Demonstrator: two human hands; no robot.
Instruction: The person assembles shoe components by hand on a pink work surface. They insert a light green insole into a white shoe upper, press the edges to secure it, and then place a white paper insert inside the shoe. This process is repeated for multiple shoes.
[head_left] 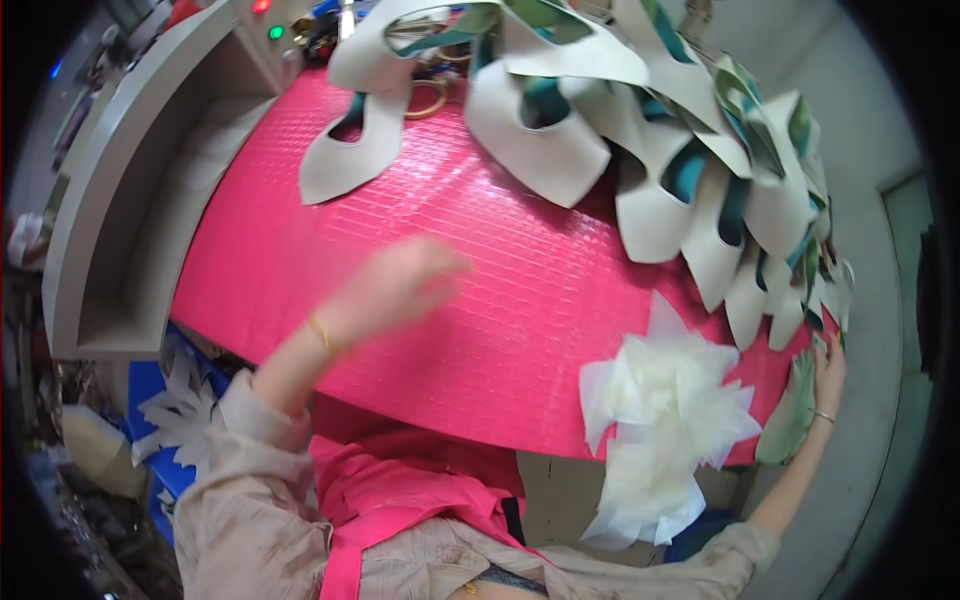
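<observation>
My left hand (405, 283), smeared by motion, hovers above the left middle of the pink table (300, 250). Nothing can be made out in its blurred fingers. At the table's far right edge, my right hand (828, 375) reaches to the end of a pile of white shoe uppers (540, 150) with green linings. Its fingertips are bent in against the pile, and what they grip is too small to tell. Just beside that hand, a light green flat piece (790, 415) lies at the table edge. One white shoe upper (350, 160) hangs nearer the left.
A heap of thin whitish translucent sheets (665, 420) overhangs the front edge at right. A grey open-fronted shelf (120, 230) stands on the left. Below it, white cut scraps (180, 410) lie on a blue container (145, 385). A tan ring (428, 100) sits at the back.
</observation>
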